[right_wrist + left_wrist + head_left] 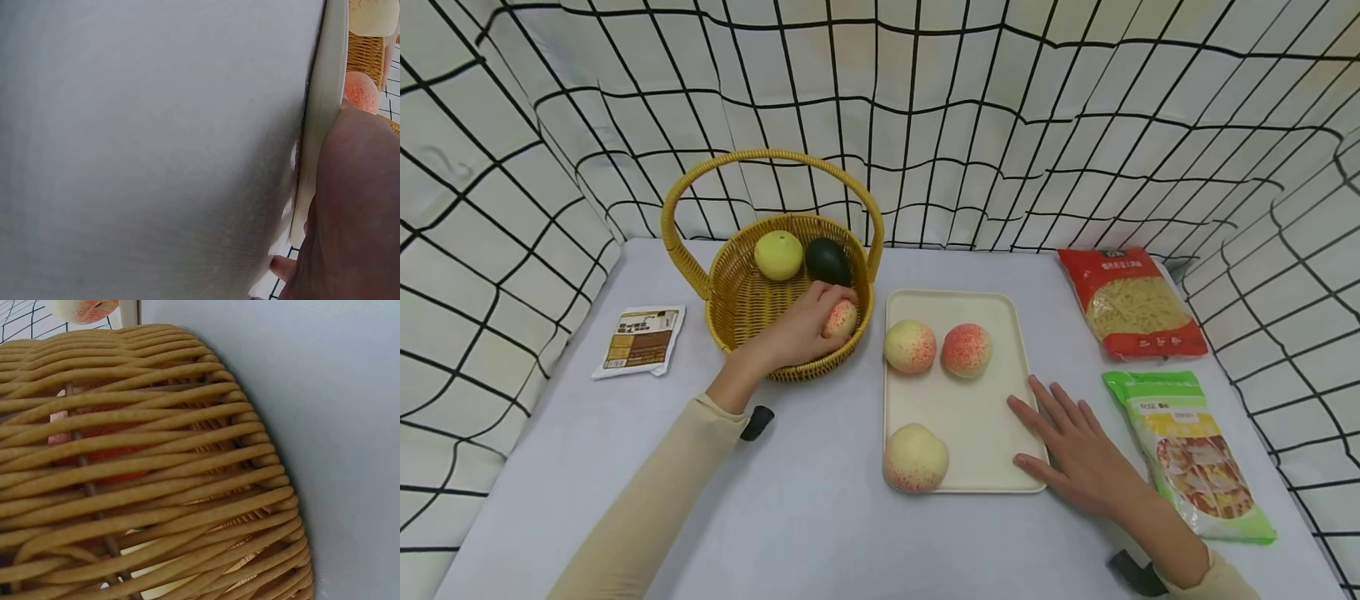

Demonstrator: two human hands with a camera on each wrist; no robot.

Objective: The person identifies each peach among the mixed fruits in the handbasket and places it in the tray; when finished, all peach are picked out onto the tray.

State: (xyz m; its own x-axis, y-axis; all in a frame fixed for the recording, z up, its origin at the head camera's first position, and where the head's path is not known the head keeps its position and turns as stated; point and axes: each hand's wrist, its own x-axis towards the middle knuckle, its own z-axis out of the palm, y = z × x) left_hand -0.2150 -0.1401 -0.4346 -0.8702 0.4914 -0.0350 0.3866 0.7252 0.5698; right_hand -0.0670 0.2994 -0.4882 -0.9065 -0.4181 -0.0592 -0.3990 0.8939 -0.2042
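Observation:
Inside the yellow wicker basket (727, 321), at its right side, my left hand (805, 327) grips a speckled peach (841, 320). A yellow-green round fruit (778, 255) and a dark green avocado-like fruit (828, 262) lie at the back of the basket. In the left wrist view the basket's woven wall (156, 444) hides most of the hand and the peach. My right hand (1086, 458) lies with fingers spread and straight over the right edge of the cream tray (977, 433). On that tray sit a pale peach (910, 347), a redder peach (967, 350) and a larger pale peach (916, 458).
The basket's tall handle (767, 155) arches over its back. Left of it lies a small white-and-brown packet (642, 340). A red noodle bag (1131, 304) and a green food bag (1191, 454) lie to the tray's right. Black netting (913, 100) over white cloth surrounds the table.

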